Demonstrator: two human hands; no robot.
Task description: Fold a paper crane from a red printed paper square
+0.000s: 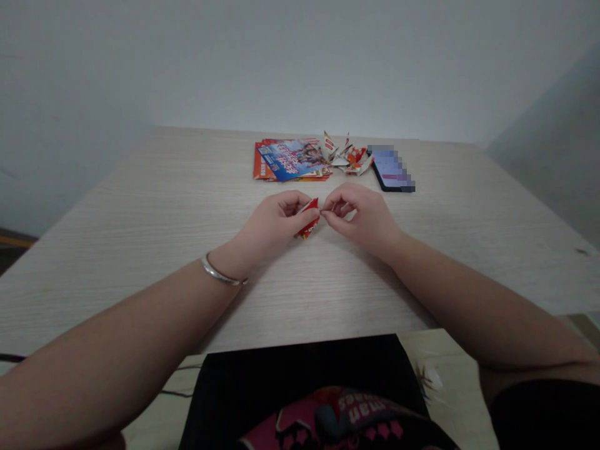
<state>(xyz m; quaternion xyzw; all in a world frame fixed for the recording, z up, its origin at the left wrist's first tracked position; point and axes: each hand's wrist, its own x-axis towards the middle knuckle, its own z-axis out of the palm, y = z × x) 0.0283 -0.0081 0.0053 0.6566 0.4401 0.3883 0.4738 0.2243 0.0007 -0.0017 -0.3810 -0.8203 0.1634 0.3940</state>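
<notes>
A small folded piece of red printed paper (309, 219) is held just above the light wooden table (154, 206), near its middle. My left hand (274, 225) is closed around the paper's left side, with a silver bangle on that wrist. My right hand (363, 215) pinches the paper's right tip with thumb and forefinger. Both hands meet at the paper.
At the far side of the table lies a stack of colourful printed sheets (290, 160). Beside it sit several small folded paper figures (347, 156) and a dark phone (392, 170) lying flat. A grey wall stands behind the table.
</notes>
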